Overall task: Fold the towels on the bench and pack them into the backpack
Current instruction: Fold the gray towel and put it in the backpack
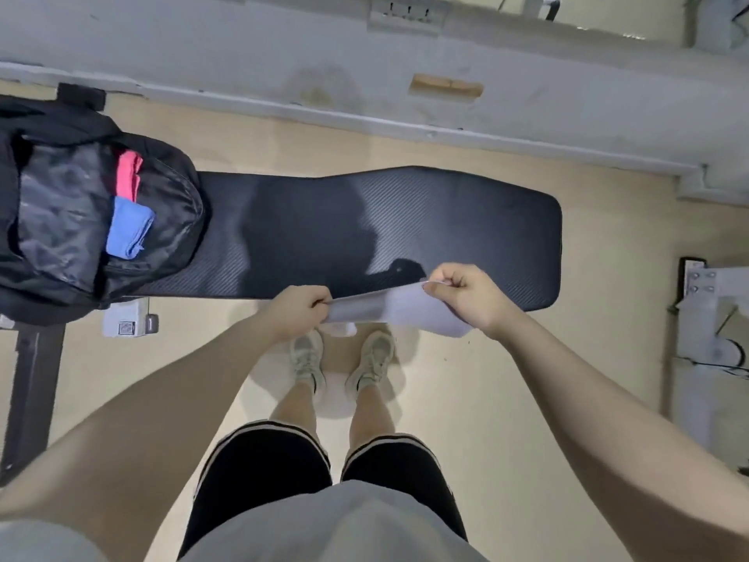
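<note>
A pale grey-white towel (pixel 399 308) hangs stretched between my two hands at the near edge of the black padded bench (pixel 405 221). My left hand (pixel 298 312) pinches its left end. Its right corner is pinched by my right hand (pixel 466 296), held slightly higher. The towel's lower part droops below the bench edge. At the bench's left end sits an open black backpack (pixel 73 204). A folded pink towel (pixel 129 172) and a folded blue towel (pixel 127 229) stick out of its opening.
A grey wall base (pixel 364 75) runs behind the bench. The bench's metal frame (pixel 32 379) stands at lower left, and grey equipment (pixel 709 338) at the right. My feet (pixel 344 363) stand on the beige floor just in front of the bench.
</note>
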Action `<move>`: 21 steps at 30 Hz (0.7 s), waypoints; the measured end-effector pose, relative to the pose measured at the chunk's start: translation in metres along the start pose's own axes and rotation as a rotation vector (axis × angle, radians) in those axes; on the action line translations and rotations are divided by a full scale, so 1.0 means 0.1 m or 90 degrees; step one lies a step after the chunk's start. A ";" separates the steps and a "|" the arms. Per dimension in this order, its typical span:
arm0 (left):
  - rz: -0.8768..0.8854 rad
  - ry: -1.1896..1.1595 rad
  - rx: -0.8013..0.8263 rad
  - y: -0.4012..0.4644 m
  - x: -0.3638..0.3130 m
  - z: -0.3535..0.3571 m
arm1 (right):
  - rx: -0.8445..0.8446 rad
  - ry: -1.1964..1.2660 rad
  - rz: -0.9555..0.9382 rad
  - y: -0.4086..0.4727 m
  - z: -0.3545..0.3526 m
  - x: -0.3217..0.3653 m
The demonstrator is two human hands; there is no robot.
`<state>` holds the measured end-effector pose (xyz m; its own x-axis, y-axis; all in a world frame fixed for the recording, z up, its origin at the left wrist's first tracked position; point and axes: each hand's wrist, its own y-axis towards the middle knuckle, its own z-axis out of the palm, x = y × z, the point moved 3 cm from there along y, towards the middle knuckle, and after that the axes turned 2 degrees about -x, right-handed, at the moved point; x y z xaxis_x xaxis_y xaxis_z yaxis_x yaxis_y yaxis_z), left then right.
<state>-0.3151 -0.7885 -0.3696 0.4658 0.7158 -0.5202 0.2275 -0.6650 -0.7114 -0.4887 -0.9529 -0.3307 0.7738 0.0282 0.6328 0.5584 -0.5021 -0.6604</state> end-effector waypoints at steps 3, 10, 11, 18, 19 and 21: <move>0.001 0.019 0.028 0.14 0.04 -0.04 | 0.007 0.033 0.039 0.19 -0.08 -0.07; -0.059 0.108 -0.104 1.09 0.47 -0.30 | -0.106 -0.074 0.066 1.34 -0.16 -0.41; -0.057 0.113 -0.128 1.27 0.52 -0.32 | -0.119 -0.105 0.060 1.53 -0.14 -0.46; -0.027 -0.037 -0.308 2.32 0.73 -0.40 | -0.174 -0.291 0.009 2.61 0.05 -0.74; -0.005 -0.031 -0.319 2.40 0.75 -0.43 | -0.198 -0.305 0.010 2.71 0.03 -0.75; 0.030 -0.040 -0.345 2.50 0.80 -0.48 | -0.255 -0.326 0.018 2.87 -0.03 -0.76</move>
<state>-0.1795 -0.9077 -0.5661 0.4374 0.6830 -0.5850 0.6239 -0.6989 -0.3496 -0.3879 -1.1017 -0.5667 0.8863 0.3698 0.2789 0.4581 -0.7890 -0.4094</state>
